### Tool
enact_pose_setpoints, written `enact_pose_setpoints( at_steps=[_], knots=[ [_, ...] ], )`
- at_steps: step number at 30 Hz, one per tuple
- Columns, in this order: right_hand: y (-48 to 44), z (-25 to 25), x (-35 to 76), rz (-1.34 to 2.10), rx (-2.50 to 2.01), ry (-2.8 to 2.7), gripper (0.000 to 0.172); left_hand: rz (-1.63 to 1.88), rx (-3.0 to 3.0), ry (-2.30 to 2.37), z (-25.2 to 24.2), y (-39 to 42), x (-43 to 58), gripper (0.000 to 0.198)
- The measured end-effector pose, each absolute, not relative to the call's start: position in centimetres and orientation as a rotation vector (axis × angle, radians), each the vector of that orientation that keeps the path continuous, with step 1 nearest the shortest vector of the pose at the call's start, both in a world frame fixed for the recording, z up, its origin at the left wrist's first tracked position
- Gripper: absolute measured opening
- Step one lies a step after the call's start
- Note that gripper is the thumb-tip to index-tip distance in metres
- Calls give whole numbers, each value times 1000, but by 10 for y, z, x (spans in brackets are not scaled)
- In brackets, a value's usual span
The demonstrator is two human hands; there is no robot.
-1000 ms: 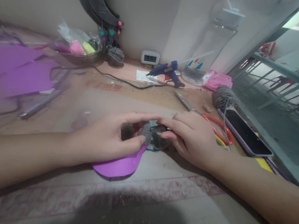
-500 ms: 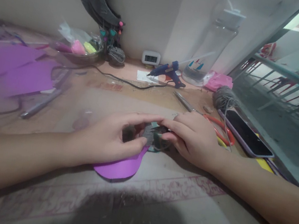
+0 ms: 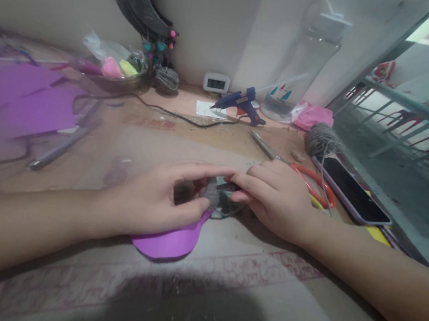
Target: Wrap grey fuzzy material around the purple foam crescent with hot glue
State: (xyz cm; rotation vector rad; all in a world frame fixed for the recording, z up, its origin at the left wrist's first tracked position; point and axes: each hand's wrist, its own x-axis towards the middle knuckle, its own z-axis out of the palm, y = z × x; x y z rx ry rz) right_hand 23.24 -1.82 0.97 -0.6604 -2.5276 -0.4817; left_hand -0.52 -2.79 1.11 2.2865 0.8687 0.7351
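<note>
- Purple cutout (image 3: 171, 241) lies on the table (image 3: 240, 298) at the middle, its upper end wrapped in grey twine (image 3: 212, 196) and lifted between both hands.
- Left hand (image 3: 158, 197) pinches the wrapped end between thumb and forefinger.
- Right hand (image 3: 274, 196) has its fingers closed on the same end from the other side, fingertips touching the left's; what lies under them is blurred.
- Scissors (image 3: 310, 180) sit just behind the right hand, with a phone (image 3: 352, 193) and a twine ball (image 3: 320, 140) beyond.
- Glue gun (image 3: 241, 104) rests near the wall; purple sheets (image 3: 20, 104) lie far left.
</note>
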Motion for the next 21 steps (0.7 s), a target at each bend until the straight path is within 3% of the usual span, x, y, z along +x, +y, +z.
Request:
enact_pose_setpoints(
  at_steps=[21],
  knots=[
    [-19,9,231,-363,-702,-2460,41,696,2208,937,14,-28,-5,51]
  ],
)
